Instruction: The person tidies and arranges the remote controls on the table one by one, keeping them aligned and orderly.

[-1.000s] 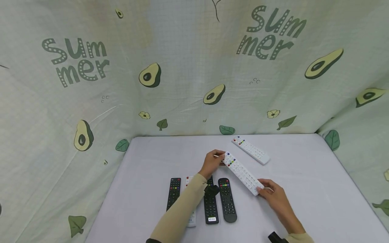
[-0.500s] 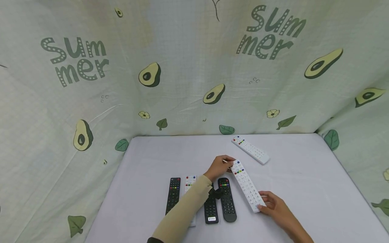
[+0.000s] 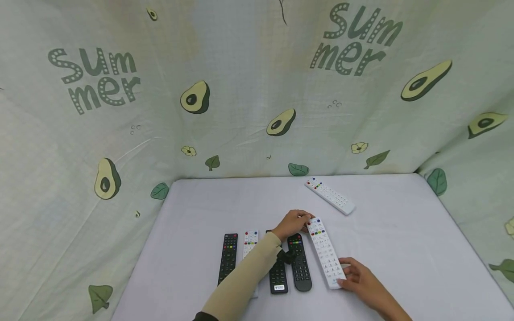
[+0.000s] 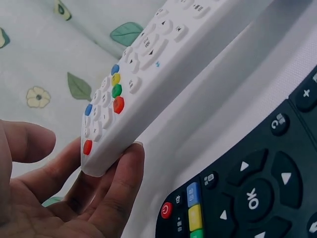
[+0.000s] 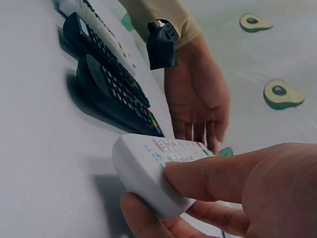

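Note:
A white remote control (image 3: 326,252) with coloured buttons slants a little above the table between the two hands. At its far end is my left hand (image 3: 293,224); in the left wrist view its fingers (image 4: 124,183) curl round that end, while the thumb stands apart from it. My right hand (image 3: 363,283) pinches the near end, thumb on the button face and fingers underneath, as the right wrist view shows. Left of it lie a rounded black remote (image 3: 300,265) and a second black remote (image 3: 278,281), partly hidden by the left forearm.
Farther left lie another white remote (image 3: 250,238), half covered by the sleeve, and a black remote (image 3: 228,256). One more white remote (image 3: 330,196) lies slanted at the back of the white table (image 3: 405,223). A printed cloth (image 3: 241,89) hangs behind.
Both hands have brought the white remote nearer and lower, turning it from a steep slant to nearly in line with the row. The left hand has shifted right and toward me.

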Available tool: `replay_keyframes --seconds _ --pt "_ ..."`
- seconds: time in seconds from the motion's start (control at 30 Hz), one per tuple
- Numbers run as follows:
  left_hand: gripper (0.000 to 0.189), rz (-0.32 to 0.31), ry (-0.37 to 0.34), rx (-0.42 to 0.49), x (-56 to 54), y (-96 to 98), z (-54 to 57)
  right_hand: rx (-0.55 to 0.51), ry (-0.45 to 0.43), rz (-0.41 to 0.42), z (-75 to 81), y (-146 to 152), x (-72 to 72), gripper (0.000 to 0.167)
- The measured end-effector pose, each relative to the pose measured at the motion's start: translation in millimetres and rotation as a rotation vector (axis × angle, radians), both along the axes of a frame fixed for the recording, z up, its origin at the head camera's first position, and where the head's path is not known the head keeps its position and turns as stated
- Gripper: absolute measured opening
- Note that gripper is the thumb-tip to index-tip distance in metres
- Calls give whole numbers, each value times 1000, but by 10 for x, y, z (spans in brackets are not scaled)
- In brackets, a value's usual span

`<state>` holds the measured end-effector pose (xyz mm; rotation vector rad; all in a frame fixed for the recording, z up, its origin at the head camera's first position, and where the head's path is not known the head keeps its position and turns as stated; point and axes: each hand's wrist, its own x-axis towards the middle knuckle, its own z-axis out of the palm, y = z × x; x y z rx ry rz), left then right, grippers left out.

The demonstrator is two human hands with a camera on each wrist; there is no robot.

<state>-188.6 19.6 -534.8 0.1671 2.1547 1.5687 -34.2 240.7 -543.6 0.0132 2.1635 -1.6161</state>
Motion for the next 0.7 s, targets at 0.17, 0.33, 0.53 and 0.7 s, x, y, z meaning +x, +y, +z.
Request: replay_keyframes --seconds 0.17,0.33,0.53,0.7 --pt "34 -25 5 -30 16 6 -4 20 9 14 5 -12 26 66" --pt "37 -53 -2 -85 35 6 -7 46 35 24 -1 -24 46 66" --pt "39 -106 55 -179 51 -10 -2 107 83 46 -24 -32 72 65" --pt "39 -141 101 -227 53 -10 -6 158 140 58 -54 -44 84 63"
